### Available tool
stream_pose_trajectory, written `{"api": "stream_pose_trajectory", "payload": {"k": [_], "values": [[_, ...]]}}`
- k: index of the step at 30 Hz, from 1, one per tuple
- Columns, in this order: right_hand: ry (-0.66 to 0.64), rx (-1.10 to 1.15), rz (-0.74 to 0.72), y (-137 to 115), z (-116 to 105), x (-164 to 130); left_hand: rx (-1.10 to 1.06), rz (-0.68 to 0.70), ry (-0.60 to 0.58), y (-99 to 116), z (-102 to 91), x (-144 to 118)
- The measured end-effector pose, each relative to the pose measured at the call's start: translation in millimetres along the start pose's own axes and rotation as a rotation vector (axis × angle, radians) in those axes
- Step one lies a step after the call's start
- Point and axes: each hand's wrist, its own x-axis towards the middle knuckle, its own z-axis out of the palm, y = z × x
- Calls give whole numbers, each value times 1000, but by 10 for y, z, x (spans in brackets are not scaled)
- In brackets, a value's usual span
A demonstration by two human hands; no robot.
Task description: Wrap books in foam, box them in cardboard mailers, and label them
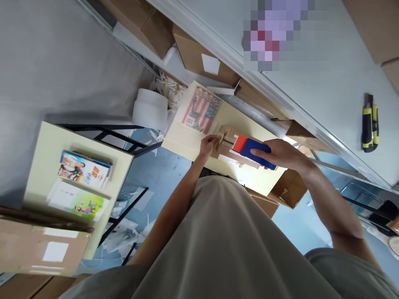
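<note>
Packing step in hand: right hand [280,154] grips blue-red book [254,149] over cardboard box [229,141] on desk [187,141]; left hand [208,145] pinches box flap at 9 o'clock. Next likely calls for seating book squarely.

left hand [208,145] pinching, right hand [280,154] gripping

hands: 2, left hand [208,145] and right hand [280,154] | tape dispenser [251,148]: 1 | small cardboard box [229,143]: 1 | flag-print sheet [201,109]: 1 | tables: 2 [199,143] [40,166] | picture books: 2 [84,169] [77,200] | utility knife [370,122]: 1 | white roll [150,109]: 1
</note>
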Motion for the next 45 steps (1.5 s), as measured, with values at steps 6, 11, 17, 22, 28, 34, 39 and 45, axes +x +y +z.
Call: {"api": "stream_pose_trajectory", "payload": {"k": [6,11,17,22,28,34,39,45], "values": [[19,-58,22,-36,-34,-16,227,152,116,-70,-49,-153],[6,-98,13,-28,-39,-63,488,633,-358,367,-189,-313],[25,-160,-4,-39,26,-84,773,705,-548,576,-141,-140],[9,-188,16,150,54,-4,816,710,-538,417,-195,-129],[-23,-124,-1,453,99,70,822,674,-546,394,-235,-118],[-101,3,-25,1166,44,-211,828,589,-499,412,-285,-145],[-149,64,29,2012,-30,-490,823,573,-452,401,-198,-241],[-169,75,12,2428,69,-463,823,543,-362,399,-114,-316]]}}
